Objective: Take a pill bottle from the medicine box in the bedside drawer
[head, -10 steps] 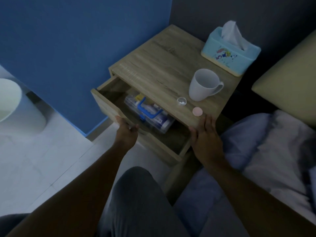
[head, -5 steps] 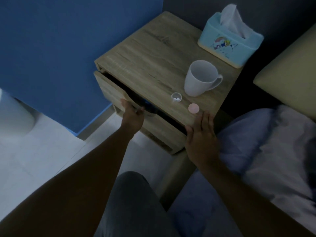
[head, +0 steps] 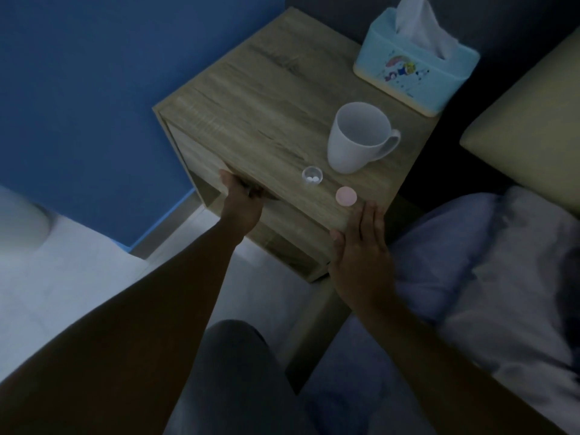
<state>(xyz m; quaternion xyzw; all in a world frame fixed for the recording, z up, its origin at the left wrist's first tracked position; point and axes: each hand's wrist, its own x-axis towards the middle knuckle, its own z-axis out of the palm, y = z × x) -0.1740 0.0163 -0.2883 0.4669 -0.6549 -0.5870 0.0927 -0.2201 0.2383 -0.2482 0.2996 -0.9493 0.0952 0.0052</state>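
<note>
With our left hand [head: 241, 204] curled under the shut drawer [head: 201, 164] lip and right hand [head: 361, 246] flat, empty on the nightstand [head: 266, 98], we pull straight, steadily.

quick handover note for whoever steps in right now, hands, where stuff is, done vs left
Left hand: fingers hooked on the drawer front, which is shut.
Right hand: flat on the nightstand front corner, holding nothing.
On top: small clear cup with two white pills, pink cap, white mug, tissue box.
Medicine box and pill bottle: not in view.
Left: confirm whether the bottle is out.
</note>
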